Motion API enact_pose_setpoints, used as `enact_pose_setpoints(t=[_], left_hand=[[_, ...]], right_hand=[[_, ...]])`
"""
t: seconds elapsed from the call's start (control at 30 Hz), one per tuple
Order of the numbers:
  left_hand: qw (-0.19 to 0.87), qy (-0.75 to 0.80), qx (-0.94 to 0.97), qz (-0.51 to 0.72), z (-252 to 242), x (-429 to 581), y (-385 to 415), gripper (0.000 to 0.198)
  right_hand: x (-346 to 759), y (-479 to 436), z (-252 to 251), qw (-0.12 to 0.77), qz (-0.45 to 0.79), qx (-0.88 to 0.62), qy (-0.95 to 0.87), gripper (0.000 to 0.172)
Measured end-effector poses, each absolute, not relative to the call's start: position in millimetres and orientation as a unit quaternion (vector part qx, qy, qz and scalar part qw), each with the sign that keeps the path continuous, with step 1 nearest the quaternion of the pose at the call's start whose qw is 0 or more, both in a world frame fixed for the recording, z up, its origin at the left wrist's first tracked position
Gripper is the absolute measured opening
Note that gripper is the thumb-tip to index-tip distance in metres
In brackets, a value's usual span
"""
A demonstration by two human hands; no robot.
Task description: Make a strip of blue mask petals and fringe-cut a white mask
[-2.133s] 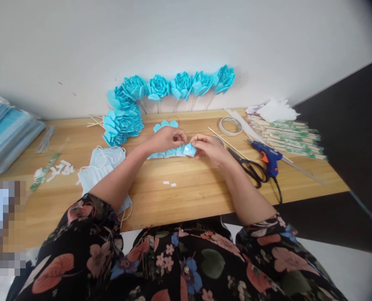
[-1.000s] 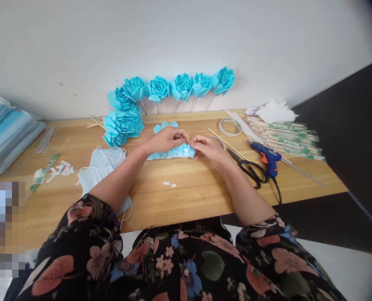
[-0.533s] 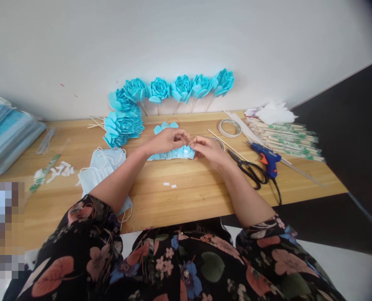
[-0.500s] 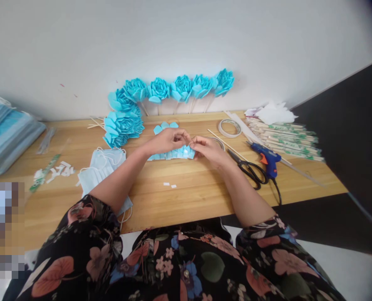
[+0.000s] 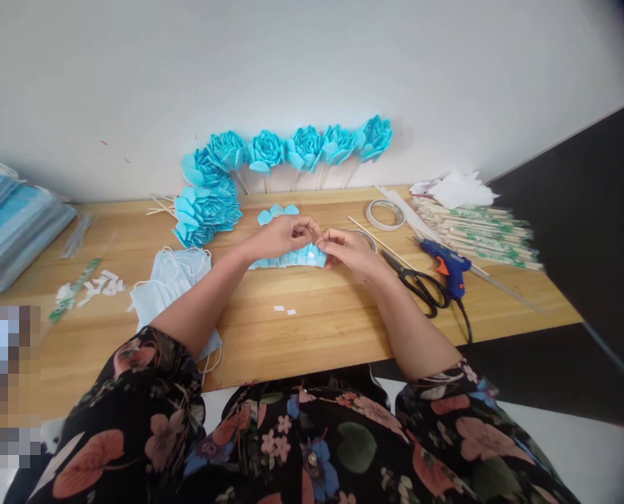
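My left hand [image 5: 285, 234] and my right hand [image 5: 346, 250] meet over the middle of the table, fingertips pinched close together. Whatever is between them is too small to make out. Under and just beyond them lie several light-blue petal pieces [image 5: 276, 210], and a row of the same blue pieces [image 5: 312, 255] runs below my fingers, partly covered by them. Two small white scraps [image 5: 279, 308] rest on the wood nearer to me. Several blue flowers on sticks [image 5: 267, 149] lean on the wall behind; more blue flowers [image 5: 206, 210] lie in a bunch to the left.
Right of my hands are black scissors [image 5: 421, 283], a blue glue gun [image 5: 448, 266], a tape roll [image 5: 385, 215] and wrapped chopsticks [image 5: 484, 234]. On the left lie loose face masks [image 5: 164, 280], white scraps [image 5: 101, 285] and packs of masks [image 5: 20, 231]. The table [image 5: 301, 343] ends near my body.
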State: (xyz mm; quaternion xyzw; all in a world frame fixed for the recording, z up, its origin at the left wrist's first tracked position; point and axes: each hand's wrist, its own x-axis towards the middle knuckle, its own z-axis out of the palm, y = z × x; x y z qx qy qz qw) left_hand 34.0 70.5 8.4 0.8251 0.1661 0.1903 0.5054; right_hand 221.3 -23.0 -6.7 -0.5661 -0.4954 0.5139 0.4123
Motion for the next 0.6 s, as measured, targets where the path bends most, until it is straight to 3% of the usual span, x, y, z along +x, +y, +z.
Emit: enact_pose_setpoints(t=[0.6], left_hand=[[0.493, 0.171, 0.835, 0.173, 8.0, 35.7, 69.7, 0.029]], right_hand=[[222.4, -21.3, -10.1, 0.416, 0.531, -0.575, -0.464, 0.026]])
